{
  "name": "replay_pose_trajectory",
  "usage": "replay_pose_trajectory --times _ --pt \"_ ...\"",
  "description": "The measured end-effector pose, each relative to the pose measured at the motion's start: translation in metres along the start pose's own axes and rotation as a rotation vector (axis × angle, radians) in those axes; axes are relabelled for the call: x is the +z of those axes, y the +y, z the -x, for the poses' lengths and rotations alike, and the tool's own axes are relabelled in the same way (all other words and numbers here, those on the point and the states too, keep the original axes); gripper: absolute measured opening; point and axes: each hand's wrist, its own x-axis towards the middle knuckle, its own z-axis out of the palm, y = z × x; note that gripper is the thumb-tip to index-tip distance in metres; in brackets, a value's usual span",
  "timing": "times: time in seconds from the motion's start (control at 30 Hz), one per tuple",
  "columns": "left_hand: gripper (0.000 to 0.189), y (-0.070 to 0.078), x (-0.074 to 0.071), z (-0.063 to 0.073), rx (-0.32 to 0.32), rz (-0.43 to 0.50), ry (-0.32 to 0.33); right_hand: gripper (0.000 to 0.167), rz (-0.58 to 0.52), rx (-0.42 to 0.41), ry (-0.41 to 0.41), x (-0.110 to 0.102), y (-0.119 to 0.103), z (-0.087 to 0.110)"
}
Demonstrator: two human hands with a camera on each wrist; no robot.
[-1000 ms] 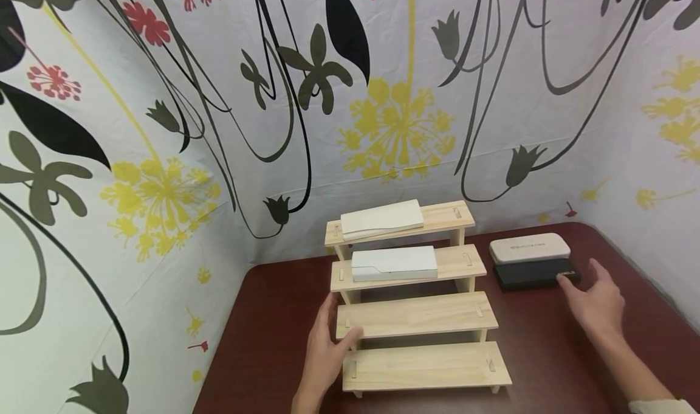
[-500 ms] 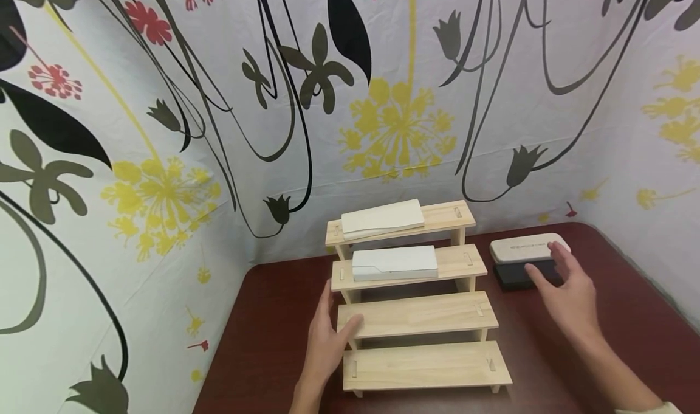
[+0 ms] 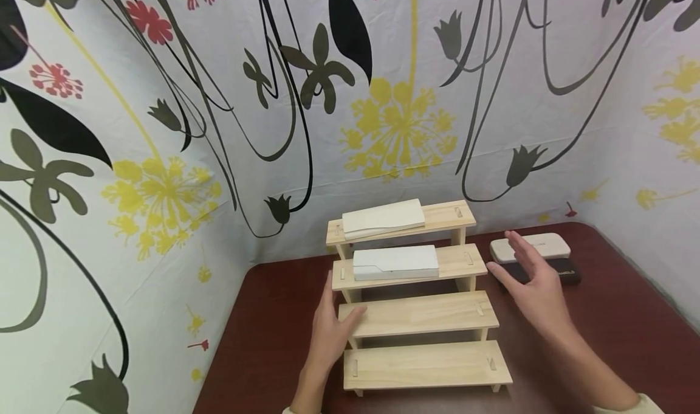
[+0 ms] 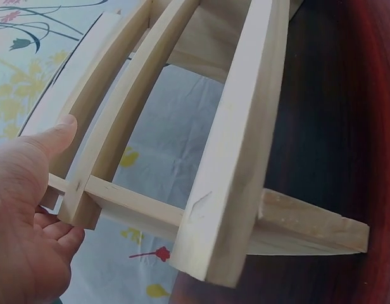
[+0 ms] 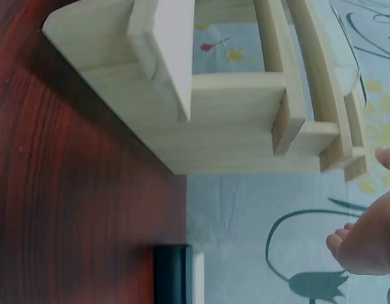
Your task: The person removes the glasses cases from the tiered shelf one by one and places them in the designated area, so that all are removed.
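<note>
A tiered wooden display rack (image 3: 426, 365) stands on the table. My left hand (image 3: 330, 334) grips its left side, thumb over a shelf end and the other fingers beside and below it, as the left wrist view shows on the hand (image 4: 27, 215). A cream case (image 3: 383, 219) lies on the top shelf, and a white box-like case (image 3: 396, 263) on the one below. My right hand (image 3: 538, 292), fingers extended and holding nothing, hovers right of the rack. Behind it, partly covered, are a black case (image 3: 567, 272) and a cream case (image 3: 551, 245) with faint lettering.
The dark reddish-brown table (image 3: 262, 317) reaches back to a white patterned cloth (image 3: 383, 152) that hangs behind and along both sides. The two lower shelves show bare wood.
My right hand has moved left from beside the black case toward the rack's right side. My left hand has kept its place on the rack, shifting only slightly.
</note>
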Motion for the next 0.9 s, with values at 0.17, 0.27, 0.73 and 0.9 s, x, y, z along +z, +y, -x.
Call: replay_pose_trajectory --times 0.17,0.27,0.73,0.9 --pt "0.105 0.001 0.001 -0.005 0.018 0.011 0.0 0.081 -0.017 -0.044 -0.035 0.009 -0.01 0.002" --pt "0.105 0.003 0.001 -0.007 0.03 0.019 0.007 0.081 -0.035 -0.067 -0.048 0.013 -0.015 0.003" --pt "0.101 0.006 0.003 -0.016 0.072 0.028 0.023 0.083 -0.115 -0.135 -0.104 0.028 -0.025 0.007" --pt "0.101 0.008 0.004 -0.02 0.057 -0.018 0.034 0.082 -0.033 -0.171 -0.113 0.033 -0.027 0.006"
